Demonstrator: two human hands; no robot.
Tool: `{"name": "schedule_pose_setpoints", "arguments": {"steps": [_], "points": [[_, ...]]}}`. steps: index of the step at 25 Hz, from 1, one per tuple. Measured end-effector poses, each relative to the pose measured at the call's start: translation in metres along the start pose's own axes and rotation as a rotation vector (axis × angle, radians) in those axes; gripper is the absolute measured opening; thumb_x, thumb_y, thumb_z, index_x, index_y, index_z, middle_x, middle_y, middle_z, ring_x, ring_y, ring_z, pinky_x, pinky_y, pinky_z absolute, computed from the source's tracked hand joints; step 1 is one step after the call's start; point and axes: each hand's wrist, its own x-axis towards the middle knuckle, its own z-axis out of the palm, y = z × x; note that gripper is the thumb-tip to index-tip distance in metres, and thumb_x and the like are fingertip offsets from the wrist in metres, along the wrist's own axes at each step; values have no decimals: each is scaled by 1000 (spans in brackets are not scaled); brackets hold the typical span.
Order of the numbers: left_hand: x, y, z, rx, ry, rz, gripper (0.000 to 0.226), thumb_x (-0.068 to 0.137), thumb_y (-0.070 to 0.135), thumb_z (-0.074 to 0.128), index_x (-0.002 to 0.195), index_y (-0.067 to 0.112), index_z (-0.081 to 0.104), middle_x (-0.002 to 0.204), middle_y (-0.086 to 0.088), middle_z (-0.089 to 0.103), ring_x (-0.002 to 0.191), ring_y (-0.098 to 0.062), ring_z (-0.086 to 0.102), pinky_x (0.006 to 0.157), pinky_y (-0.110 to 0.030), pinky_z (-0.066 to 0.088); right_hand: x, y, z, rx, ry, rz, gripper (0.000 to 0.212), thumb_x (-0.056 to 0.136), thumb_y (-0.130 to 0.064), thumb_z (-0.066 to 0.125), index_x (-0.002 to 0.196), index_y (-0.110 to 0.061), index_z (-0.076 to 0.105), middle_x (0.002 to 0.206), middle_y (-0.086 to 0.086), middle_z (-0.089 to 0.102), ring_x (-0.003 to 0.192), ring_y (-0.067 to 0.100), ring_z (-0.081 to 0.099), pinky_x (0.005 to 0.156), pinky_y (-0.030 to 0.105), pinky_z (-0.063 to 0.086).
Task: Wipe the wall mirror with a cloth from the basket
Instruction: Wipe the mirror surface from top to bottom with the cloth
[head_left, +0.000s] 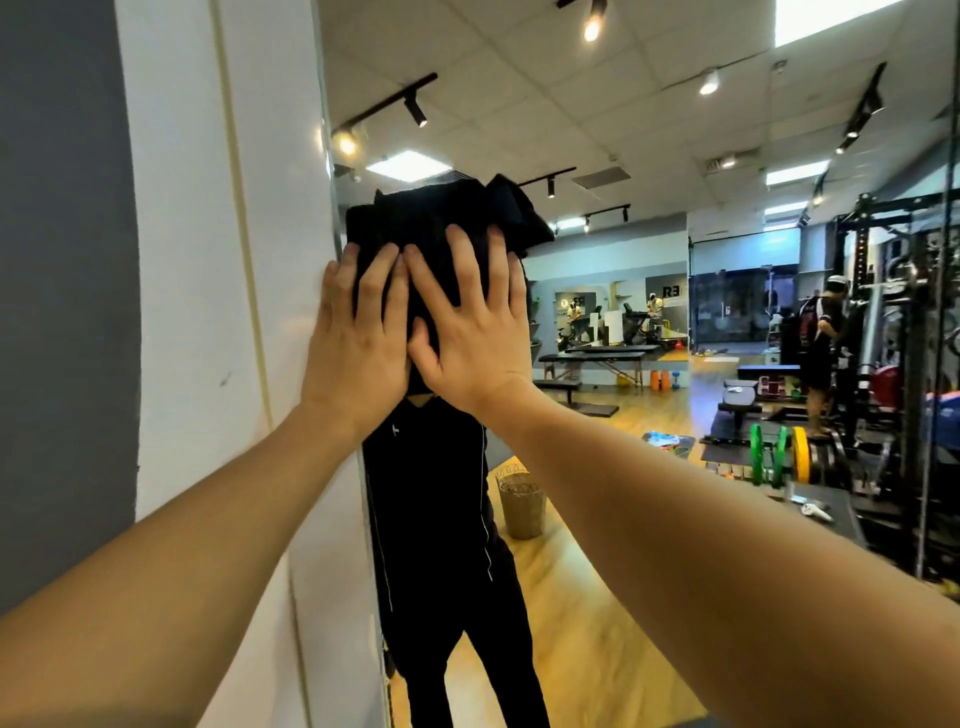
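A large wall mirror (649, 322) fills the right of the view and reflects a gym. Against its left edge, at head height, a black cloth (431, 218) lies flat on the glass. My left hand (358, 332) and my right hand (467, 322) press on the cloth side by side, fingers straight and spread, pointing up. Part of my left hand overlaps the white wall beside the mirror. The cloth's upper right corner (519, 213) sticks out folded. In the mirror, below the hands, shows a person's body in black clothes.
A white wall panel (208, 312) borders the mirror on the left, with a grey wall (57, 312) further left. The mirror reflects a woven basket (521, 501) on the wooden floor, benches, weight plates (779, 454), a rack and a person standing at the right.
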Motion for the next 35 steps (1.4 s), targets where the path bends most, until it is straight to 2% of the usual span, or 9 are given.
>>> {"name": "schedule_pose_setpoints", "arguments": {"steps": [7, 9, 12, 17, 25, 29, 32, 35], "points": [[5, 24, 5, -35, -67, -7, 62, 103, 20, 45, 155, -6, 23, 160, -24, 19, 148, -52, 14, 119, -63, 26, -6, 25, -2, -11, -1, -67, 63, 99, -38, 46, 159, -20, 38, 167, 19, 27, 154, 50, 16, 127, 59, 12], [13, 49, 10, -77, -46, 4, 66, 101, 18, 51, 154, -8, 22, 160, -23, 16, 147, -53, 13, 118, -64, 27, -12, 48, -6, -22, 6, -69, 63, 99, -37, 46, 159, -19, 39, 166, 20, 28, 154, 50, 17, 126, 60, 14], [30, 105, 22, -116, -6, 42, 66, 99, 15, 53, 152, -10, 23, 157, -25, 21, 144, -54, 15, 109, -69, 37, -27, 106, -13, -52, 8, -65, 63, 99, -36, 48, 159, -20, 39, 166, 21, 28, 154, 50, 18, 125, 60, 17], [63, 188, 58, -132, -23, -22, 63, 105, 23, 45, 154, -9, 23, 161, -20, 12, 147, -53, 11, 118, -67, 19, -42, 200, -27, -99, 9, -95, 62, 100, -37, 44, 160, -22, 37, 166, 21, 26, 155, 48, 17, 126, 59, 16], [103, 297, 98, -144, 29, -48, 60, 107, 22, 41, 154, -10, 22, 161, -23, 12, 148, -55, 13, 119, -66, 18, -60, 321, -46, -76, 48, -141, 62, 98, -35, 51, 158, -20, 42, 164, 22, 31, 153, 49, 21, 124, 60, 20], [124, 364, 115, -180, 62, -69, 59, 107, 24, 37, 154, -8, 22, 161, -25, 22, 147, -54, 14, 122, -65, 12, -75, 390, -53, -82, 68, -145, 61, 99, -36, 50, 157, -19, 44, 163, 23, 33, 152, 49, 23, 123, 61, 22], [135, 407, 127, -169, 73, -76, 57, 108, 24, 32, 154, -9, 24, 161, -24, 17, 147, -55, 14, 122, -65, 10, -86, 432, -59, -72, 64, -164, 60, 99, -37, 47, 156, -19, 45, 162, 24, 35, 152, 50, 24, 123, 62, 23], [147, 442, 134, -185, 96, -93, 58, 107, 23, 38, 153, -9, 24, 161, -21, 14, 147, -55, 15, 123, -63, 6, -93, 470, -67, -75, 51, -188, 60, 100, -37, 48, 157, -20, 44, 162, 24, 34, 152, 50, 24, 123, 62, 23]]}}
